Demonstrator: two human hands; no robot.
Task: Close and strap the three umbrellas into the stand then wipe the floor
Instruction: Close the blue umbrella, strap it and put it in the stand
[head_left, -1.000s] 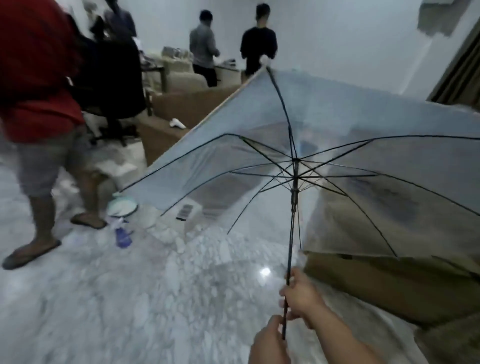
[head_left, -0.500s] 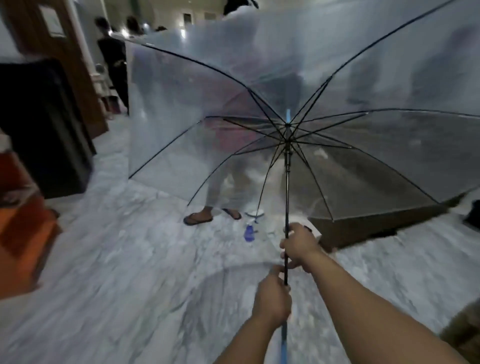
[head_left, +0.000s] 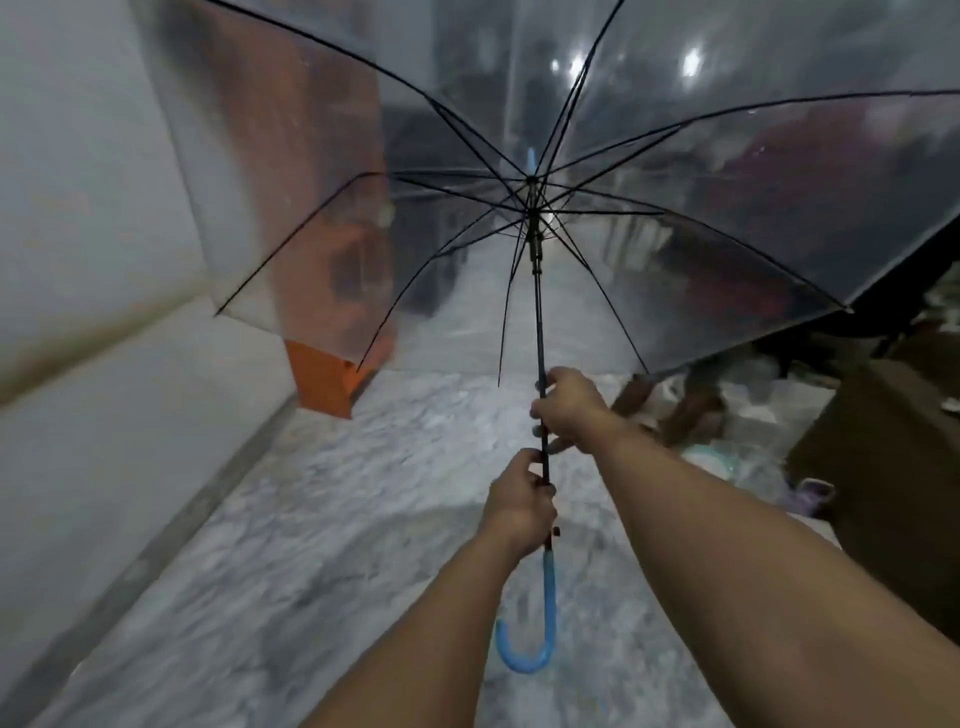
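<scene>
Clear umbrella (head_left: 701, 171) fully open. Left hand (head_left: 519, 506) grips shaft above blue handle (head_left: 540, 623); right hand (head_left: 566, 405), at 12 o'clock, clamps shaft. Best: slide right up to runner (head_left: 535, 244), release, draw down.

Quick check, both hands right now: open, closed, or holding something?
Left hand: curled round the umbrella shaft just above the blue handle.
Right hand: grips the same shaft higher up, below the open canopy.
</scene>
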